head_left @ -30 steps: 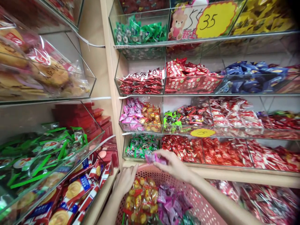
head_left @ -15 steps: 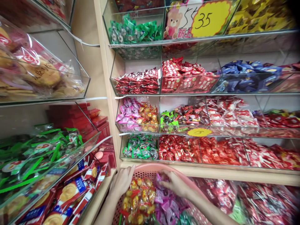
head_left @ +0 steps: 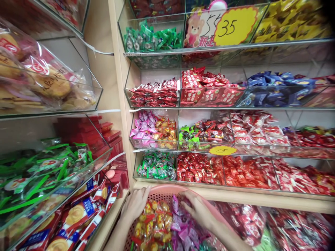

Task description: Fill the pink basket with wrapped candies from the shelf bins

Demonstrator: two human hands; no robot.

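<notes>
A pink perforated plastic basket [head_left: 167,189] stands low in front of me, against the shelf front. My left hand [head_left: 136,204] holds its left rim, fingers over the edge. Inside lie yellow-and-red wrapped candies [head_left: 154,223] on the left and purple wrapped candies [head_left: 187,237] to their right. My right hand [head_left: 196,207] reaches into the right side, just above the purple candies, its thumb and fingers apart. One purple packet stands up just left of its fingertips. Part of the fingers' far side is hidden.
Clear-fronted candy bins rise ahead, among them green-and-silver candies [head_left: 157,165] and red candies [head_left: 196,167]. A yellow price tag [head_left: 222,150] hangs there. On the left are packaged biscuits [head_left: 78,212] and green packets [head_left: 49,164]. Bagged red candies [head_left: 243,219] lie below the ledge [head_left: 235,195].
My right hand has shifted slightly right and its fingers have loosened from a purple packet, which now shows beside them. The left hand stays on the rim. The view has tilted slightly.
</notes>
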